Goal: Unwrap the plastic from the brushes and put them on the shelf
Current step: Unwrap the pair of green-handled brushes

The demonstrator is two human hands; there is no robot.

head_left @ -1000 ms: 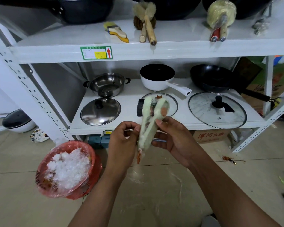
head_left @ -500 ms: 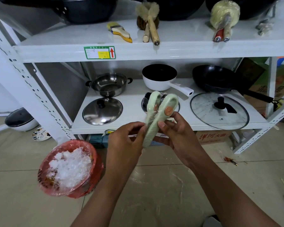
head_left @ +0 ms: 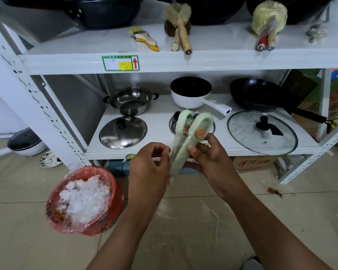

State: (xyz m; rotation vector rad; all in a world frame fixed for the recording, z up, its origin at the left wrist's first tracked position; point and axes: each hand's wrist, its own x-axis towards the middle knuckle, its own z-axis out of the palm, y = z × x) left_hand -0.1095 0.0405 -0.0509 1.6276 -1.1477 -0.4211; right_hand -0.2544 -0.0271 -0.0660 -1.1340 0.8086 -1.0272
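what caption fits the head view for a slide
Right hand grips two plastic-wrapped green brushes while left hand pinches the wrap, before a white shelf.

Brushes (head_left: 180,156): pale green matt plastic handles under clear, glossy, wrinkled film (head_left: 188,123). Pot (head_left: 132,101) & lid (head_left: 123,132): shiny polished steel. Shelf (head_left: 203,63): smooth white painted metal. Upper brushes (head_left: 184,36) w/ bare wood handles (bristles look coarse). Floor tiles (head_left: 23,191): glossy.

The right hand (head_left: 209,158) grips two pale green plastic-wrapped loop-handled brushes (head_left: 184,145) upright; the left hand (head_left: 150,166) pinches the clear wrap (head_left: 169,181) beside them.
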